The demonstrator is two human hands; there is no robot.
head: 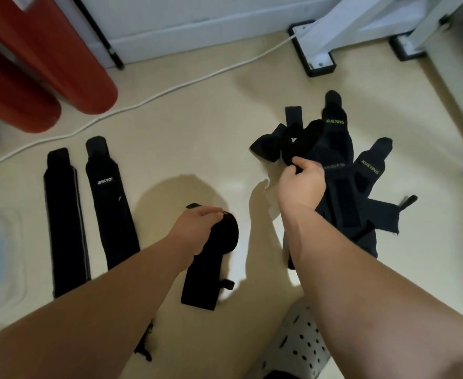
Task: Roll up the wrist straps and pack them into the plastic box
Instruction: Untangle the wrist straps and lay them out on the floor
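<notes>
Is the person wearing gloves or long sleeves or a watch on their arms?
No gloves! The left hand and the right hand are bare, with no rings showing. The left forearm and the right forearm are bare too: no sleeves, watch or bracelet in view.

We see dim, warm light. Soft shadows lie on the floor (197, 127) near centre, with a pale glare patch toward six o'clock. The nine o'clock edge blurs, and lines bow at the borders.
</notes>
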